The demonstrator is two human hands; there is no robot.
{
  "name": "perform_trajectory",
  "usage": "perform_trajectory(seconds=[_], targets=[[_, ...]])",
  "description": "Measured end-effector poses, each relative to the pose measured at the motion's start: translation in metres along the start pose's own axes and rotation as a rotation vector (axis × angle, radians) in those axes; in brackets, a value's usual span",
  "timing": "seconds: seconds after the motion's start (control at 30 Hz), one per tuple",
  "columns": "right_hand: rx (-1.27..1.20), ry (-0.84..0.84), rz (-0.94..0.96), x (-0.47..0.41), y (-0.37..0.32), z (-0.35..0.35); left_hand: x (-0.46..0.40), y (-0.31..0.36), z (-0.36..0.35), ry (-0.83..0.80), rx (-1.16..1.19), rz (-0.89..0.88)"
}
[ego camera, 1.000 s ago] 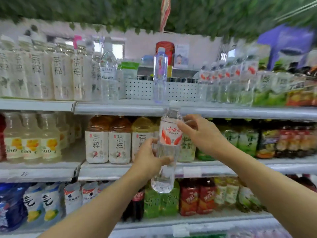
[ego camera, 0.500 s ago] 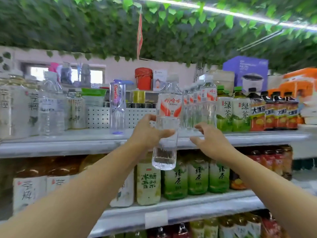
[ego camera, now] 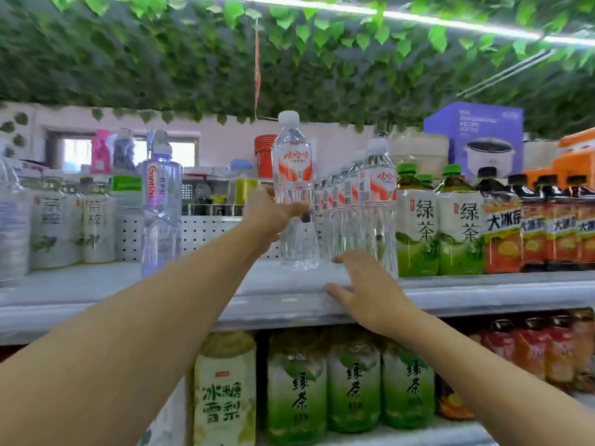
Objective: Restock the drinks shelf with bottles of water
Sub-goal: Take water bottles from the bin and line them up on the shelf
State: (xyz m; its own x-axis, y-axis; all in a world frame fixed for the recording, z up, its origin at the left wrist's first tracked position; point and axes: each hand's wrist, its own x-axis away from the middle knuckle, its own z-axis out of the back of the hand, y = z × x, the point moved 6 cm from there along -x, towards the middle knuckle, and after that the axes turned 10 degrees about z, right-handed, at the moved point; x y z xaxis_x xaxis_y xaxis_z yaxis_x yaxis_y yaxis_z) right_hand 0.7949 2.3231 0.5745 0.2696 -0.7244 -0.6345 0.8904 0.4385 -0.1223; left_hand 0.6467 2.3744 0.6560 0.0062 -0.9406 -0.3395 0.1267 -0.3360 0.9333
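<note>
The water bottle [ego camera: 293, 191], clear with a red-and-white label and white cap, stands upright on the top shelf [ego camera: 483, 294], its base at or just above the surface. The left hand [ego camera: 270, 217] reaches up with the arm fully extended, fingers and thumb curled round the bottle's middle just below the label. The right hand [ego camera: 367, 291] hangs relaxed and holds nothing, fingers spread loosely over the shelf's front edge. Just right of the bottle runs a row of matching water bottles [ego camera: 370, 201] going back into the shelf, then green tea bottles [ego camera: 418, 220]. To the left, bare shelf surface lies open as far as 1 tall purple-tinted bottle [ego camera: 161, 201].
</note>
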Motion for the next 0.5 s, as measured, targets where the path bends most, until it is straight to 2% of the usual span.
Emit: perform_trajectory(seconds=[0.3,0.5], targets=[[0.125,0.005,0.126,-0.005,0.006,-0.027,-0.041,-0.037,-0.03,-0.001,-0.038,0.017],[0.224,0.135,0.183,-0.003,0.007,-0.039,-0.05,-0.044,-0.027,-0.018,-0.091,-0.009]])
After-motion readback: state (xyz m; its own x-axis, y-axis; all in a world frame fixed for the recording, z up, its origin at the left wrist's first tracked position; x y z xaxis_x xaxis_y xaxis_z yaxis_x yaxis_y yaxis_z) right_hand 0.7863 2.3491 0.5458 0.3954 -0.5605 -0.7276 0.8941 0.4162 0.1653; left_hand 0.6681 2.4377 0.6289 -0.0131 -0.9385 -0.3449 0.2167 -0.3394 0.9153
